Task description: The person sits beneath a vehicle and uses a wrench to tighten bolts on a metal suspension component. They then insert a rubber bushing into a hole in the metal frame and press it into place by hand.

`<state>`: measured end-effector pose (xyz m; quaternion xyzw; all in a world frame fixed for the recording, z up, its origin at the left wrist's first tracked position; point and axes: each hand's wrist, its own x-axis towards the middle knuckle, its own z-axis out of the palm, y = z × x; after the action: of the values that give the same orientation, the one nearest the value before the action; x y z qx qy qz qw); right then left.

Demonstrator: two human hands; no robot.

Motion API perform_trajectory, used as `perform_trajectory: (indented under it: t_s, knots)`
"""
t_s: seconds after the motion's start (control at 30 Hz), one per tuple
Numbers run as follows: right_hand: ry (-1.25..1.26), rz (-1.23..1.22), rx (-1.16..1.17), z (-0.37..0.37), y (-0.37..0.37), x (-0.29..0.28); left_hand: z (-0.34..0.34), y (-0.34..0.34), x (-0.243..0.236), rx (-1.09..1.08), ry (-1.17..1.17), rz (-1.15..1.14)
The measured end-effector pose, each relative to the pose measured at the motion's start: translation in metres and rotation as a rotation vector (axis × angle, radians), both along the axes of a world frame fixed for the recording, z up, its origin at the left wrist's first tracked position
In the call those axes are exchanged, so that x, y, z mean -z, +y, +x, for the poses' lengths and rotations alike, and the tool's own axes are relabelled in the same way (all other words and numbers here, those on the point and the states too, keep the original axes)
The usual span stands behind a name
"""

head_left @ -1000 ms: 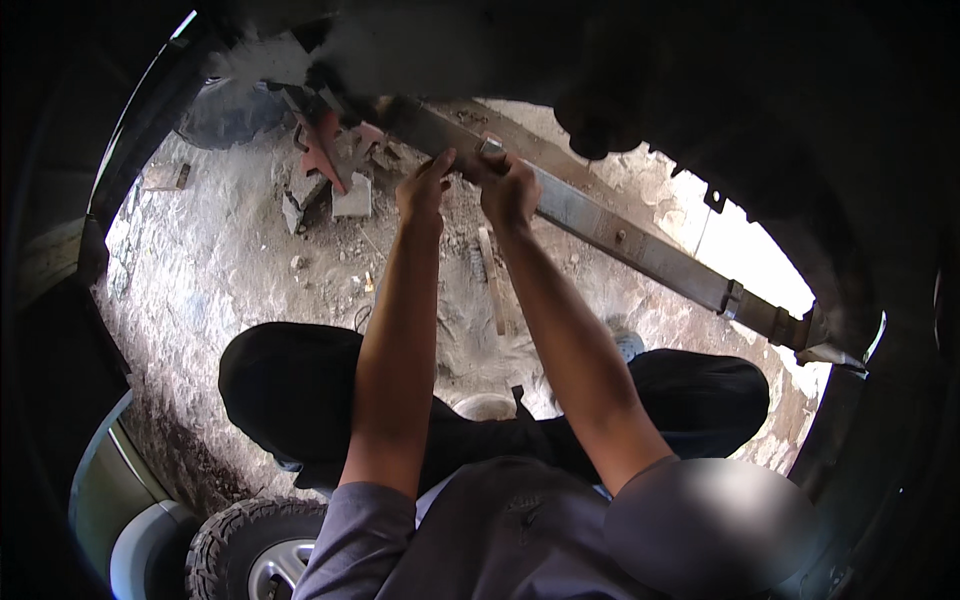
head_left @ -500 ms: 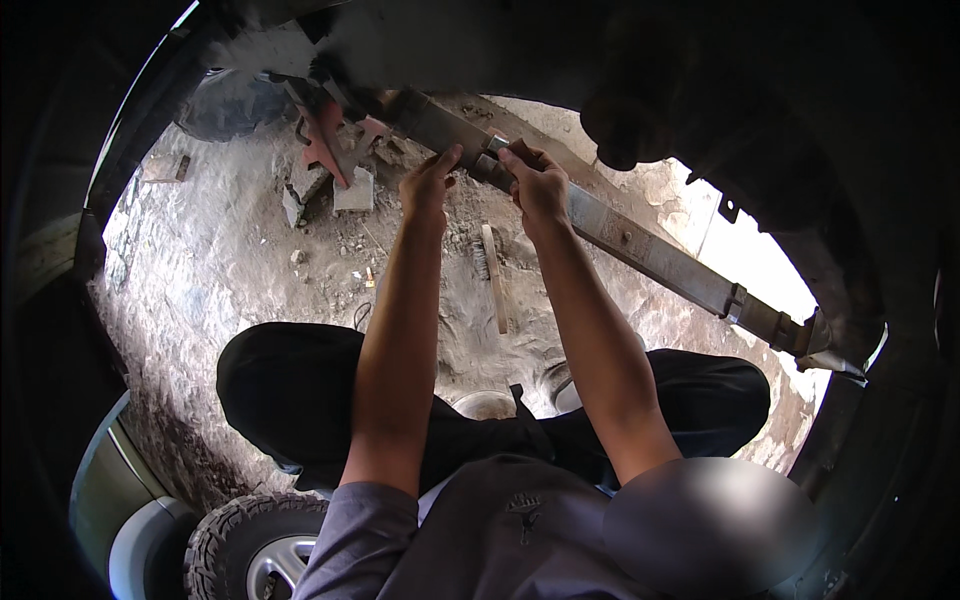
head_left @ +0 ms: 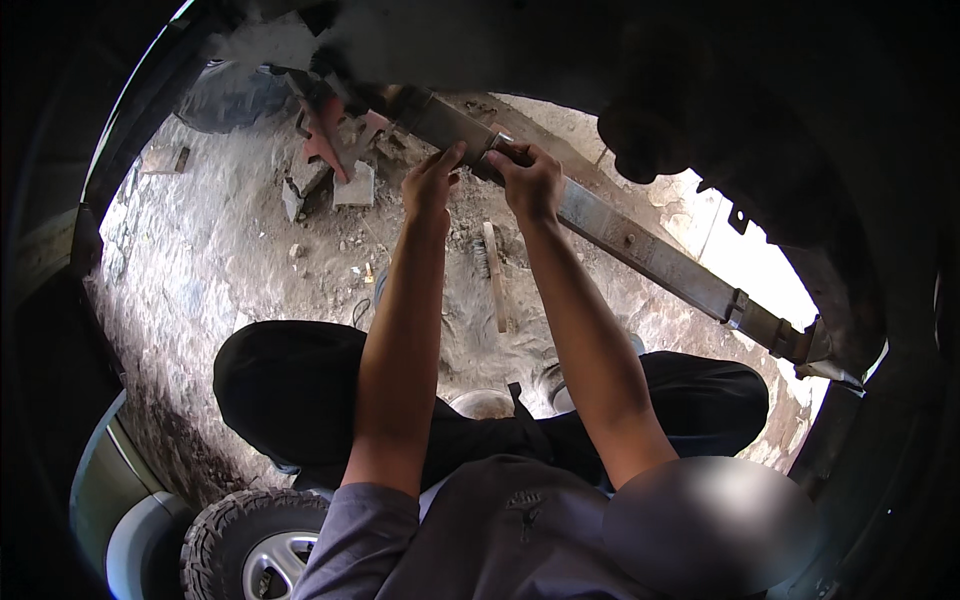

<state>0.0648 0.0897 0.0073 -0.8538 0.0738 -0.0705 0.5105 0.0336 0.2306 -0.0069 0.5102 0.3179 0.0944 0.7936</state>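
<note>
A long grey metal bar (head_left: 640,241), banded like a leaf spring, slants from the upper middle down to the right. My right hand (head_left: 530,182) is closed round it, thumb on the near face, fingers over the top beside a shiny metal band (head_left: 503,141). That hand partly covers the band. Just left of it, my left hand (head_left: 431,188) is closed at the bar's lower edge, thumb pointing up along it. Its fingertips are partly hidden behind the bar.
Dark vehicle underbody parts hang overhead. Red metal pieces (head_left: 322,135) and broken blocks (head_left: 354,186) lie at the upper left. A wooden stick (head_left: 495,277) lies beside a wire-like coil on rough ground. A wheel with a chunky tyre (head_left: 225,550) is at the lower left.
My right hand has shifted slightly left along the bar, over the shiny band. My left hand has barely moved. The view has shifted slightly.
</note>
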Motion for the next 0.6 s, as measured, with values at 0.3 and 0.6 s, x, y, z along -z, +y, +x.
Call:
perform_trajectory:
  t_s: [0.3, 0.6]
  knots:
    - [0.094, 0.028, -0.021, -0.001, -0.001, 0.005, -0.001, -0.003, -0.005, 0.078, 0.074, -0.01]
    - [0.077, -0.06, -0.022, 0.002, 0.004, -0.002, 0.0, -0.005, -0.001, 0.043, 0.002, -0.001]
